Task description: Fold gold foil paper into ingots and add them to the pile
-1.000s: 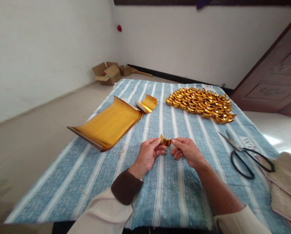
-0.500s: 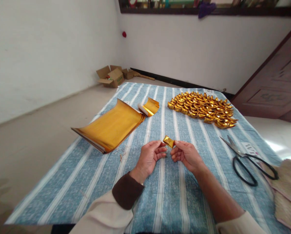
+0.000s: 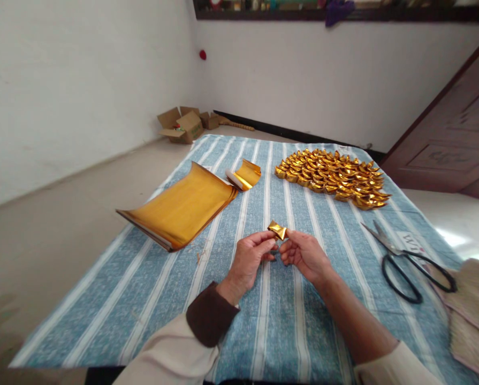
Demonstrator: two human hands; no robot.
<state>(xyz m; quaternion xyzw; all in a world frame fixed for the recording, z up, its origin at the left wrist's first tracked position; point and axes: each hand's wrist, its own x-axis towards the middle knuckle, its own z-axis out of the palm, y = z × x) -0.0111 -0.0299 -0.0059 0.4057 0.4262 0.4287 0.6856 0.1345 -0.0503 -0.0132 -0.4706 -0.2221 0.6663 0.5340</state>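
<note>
A small folded piece of shiny gold foil paper [image 3: 278, 230] is held up between both hands, above the striped cloth. My left hand [image 3: 252, 261] pinches its left end between thumb and fingers. At the right end, my right hand [image 3: 304, 255] grips it with thumb and forefinger, the other fingers curled below. Beyond the hands, many folded gold paper ingots [image 3: 331, 176] lie massed together at the far right. A stack of large gold paper sheets [image 3: 179, 206] lies to the left, with a smaller stack of curled gold sheets [image 3: 245, 175] at its far corner.
Black-handled scissors [image 3: 403, 262] lie partly open at the right on the blue-and-white striped tablecloth [image 3: 159, 315]. Beside them is a beige quilted cloth [image 3: 472, 315] at the table's right edge. Open cardboard boxes [image 3: 183, 125] stand on the floor behind the table.
My left thumb has shifted in over the foil's near left edge. The small gold piece looks more pinched at the middle, with its ends flared. Otherwise the table looks the same.
</note>
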